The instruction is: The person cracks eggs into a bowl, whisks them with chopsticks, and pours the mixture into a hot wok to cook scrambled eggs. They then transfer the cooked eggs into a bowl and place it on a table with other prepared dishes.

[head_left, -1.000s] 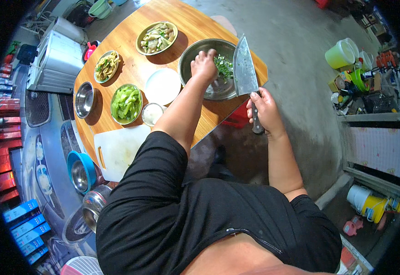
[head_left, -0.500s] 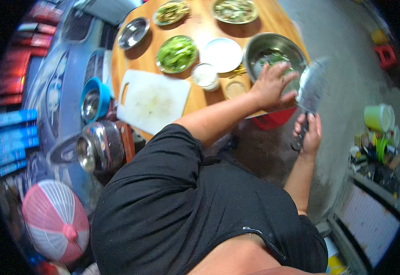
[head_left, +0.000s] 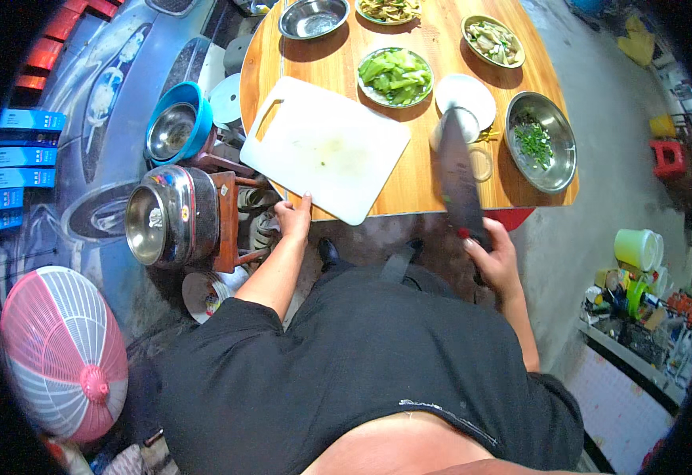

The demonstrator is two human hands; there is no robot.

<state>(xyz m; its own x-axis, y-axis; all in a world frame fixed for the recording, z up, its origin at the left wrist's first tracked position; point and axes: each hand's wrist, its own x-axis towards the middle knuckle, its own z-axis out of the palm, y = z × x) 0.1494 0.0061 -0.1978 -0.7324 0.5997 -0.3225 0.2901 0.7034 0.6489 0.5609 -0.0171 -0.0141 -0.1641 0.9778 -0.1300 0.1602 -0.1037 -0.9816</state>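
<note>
A large cleaver [head_left: 458, 178] is in my right hand [head_left: 495, 257], its blurred blade raised past the table's near edge, partly hiding a small white container [head_left: 465, 119]. My left hand [head_left: 293, 214] is at the table edge against the lower side of a white cutting board [head_left: 338, 158], fingers curled; what they grip is unclear. To the right, chopped green herbs [head_left: 533, 144] lie in a steel bowl [head_left: 561, 127]. Behind the board are a plate of sliced green vegetables [head_left: 393, 77] and a white plate [head_left: 476, 95].
The wooden table [head_left: 266, 55] also holds two cooked dishes [head_left: 495, 43] [head_left: 385, 8] and an empty steel bowl [head_left: 314, 17]. Left are a blue basin [head_left: 199, 103], a metal pot [head_left: 175, 214] and a pink fan [head_left: 64, 348]. Right are a red stool [head_left: 671, 157] and cluttered buckets [head_left: 635, 249].
My left hand has left the herb bowl and moved down-left to the board's near edge. The cleaver has moved left from beside that bowl. The view has turned, shifting the table rightward in frame.
</note>
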